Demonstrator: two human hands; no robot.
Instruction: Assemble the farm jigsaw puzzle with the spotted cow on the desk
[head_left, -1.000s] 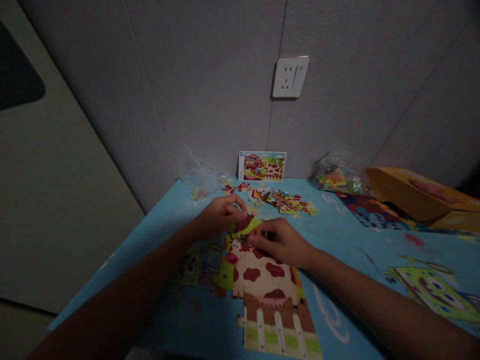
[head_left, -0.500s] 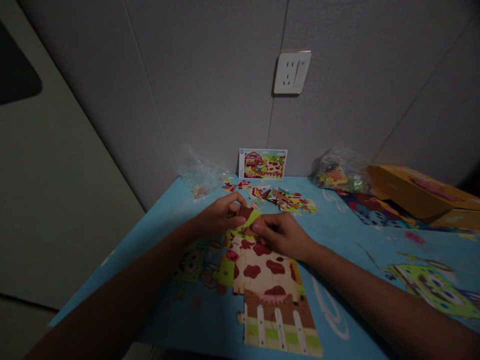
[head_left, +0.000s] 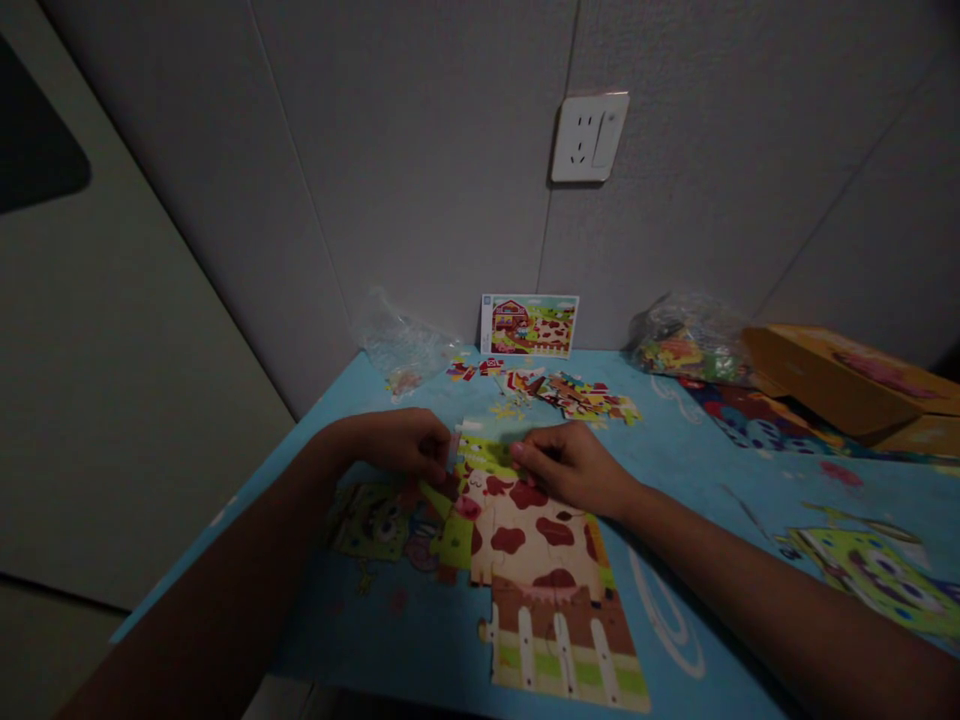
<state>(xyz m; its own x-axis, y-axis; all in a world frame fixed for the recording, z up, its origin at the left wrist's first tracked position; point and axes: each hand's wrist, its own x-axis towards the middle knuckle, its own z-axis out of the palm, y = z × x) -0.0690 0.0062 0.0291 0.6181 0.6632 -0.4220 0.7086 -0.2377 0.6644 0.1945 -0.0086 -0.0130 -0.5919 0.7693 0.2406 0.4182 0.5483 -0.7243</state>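
A partly joined jigsaw puzzle (head_left: 555, 585) of a brown-spotted cow above a white fence lies on the blue table. My left hand (head_left: 409, 445) pinches a brown and green puzzle piece (head_left: 442, 490) beside the cow's head, at the left edge of the joined part. Across the cow's back, my right hand (head_left: 570, 465) rests with its fingers curled and thumb pressed in; whatever lies between its fingertips is hidden. Behind the hands, a heap of loose puzzle pieces (head_left: 585, 397) spreads over the table.
A picture card (head_left: 529, 326) of a farm leans on the wall. To its left lies a clear plastic bag (head_left: 409, 345); at the right are a filled plastic bag (head_left: 686, 345) and an orange box (head_left: 847, 385). The blue table (head_left: 697, 540) has printed cartoon figures.
My left hand has moved left and toward me, taking the brown and green piece away from my right hand. The right hand stays at nearly the same spot over the puzzle.
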